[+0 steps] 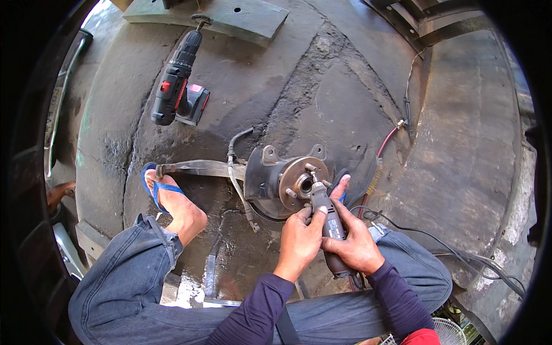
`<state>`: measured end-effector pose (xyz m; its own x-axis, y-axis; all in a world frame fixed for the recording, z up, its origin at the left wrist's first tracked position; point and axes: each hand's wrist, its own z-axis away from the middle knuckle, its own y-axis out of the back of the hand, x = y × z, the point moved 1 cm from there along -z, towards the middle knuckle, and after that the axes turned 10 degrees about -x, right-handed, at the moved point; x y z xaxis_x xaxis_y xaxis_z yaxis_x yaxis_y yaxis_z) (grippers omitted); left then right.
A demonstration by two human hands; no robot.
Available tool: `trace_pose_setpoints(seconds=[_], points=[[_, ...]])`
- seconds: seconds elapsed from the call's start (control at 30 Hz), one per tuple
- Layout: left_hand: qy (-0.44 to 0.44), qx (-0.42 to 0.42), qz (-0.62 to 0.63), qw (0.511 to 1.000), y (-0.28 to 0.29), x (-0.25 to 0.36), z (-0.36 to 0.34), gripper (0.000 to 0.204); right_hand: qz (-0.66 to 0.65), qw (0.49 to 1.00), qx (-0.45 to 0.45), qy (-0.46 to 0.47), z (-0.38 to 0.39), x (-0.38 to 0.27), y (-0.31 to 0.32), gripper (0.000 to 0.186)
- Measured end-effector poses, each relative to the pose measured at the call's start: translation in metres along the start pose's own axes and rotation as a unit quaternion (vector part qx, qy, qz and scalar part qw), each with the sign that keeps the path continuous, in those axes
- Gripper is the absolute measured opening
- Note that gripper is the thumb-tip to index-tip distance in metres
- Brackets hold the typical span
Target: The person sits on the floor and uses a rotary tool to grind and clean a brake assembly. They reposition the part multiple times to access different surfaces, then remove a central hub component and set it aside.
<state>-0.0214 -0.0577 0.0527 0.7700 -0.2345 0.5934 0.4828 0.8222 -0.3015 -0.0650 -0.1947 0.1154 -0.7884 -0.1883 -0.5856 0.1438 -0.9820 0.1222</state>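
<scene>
Gripping the likely rigid, hefty grinder sensibly mid-barrel, left hand and right hand aim it toward eleven o'clock.

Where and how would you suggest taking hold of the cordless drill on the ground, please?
I'd take the cordless drill by its handle, coming from the near side and slightly from the right. The handle and battery show to the right of the motor body, while the chuck points away, so this approach should keep clear of its tip.
</scene>
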Motion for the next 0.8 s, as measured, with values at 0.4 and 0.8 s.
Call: trace_pose_setpoints(seconds=[0.4, 0.8], points=[[0.028, 0.010, 0.069, 0.997, -0.008, -0.007, -0.003, 0.041, 0.018, 1.000, -0.022, 0.006, 0.002, -0.010, 0.009, 0.096], [0.046, 0.000, 0.060, 0.997, -0.011, 0.001, -0.002, 0.041, -0.002, 0.997, -0.028, -0.066, 0.002, -0.016, 0.013, 0.094]])
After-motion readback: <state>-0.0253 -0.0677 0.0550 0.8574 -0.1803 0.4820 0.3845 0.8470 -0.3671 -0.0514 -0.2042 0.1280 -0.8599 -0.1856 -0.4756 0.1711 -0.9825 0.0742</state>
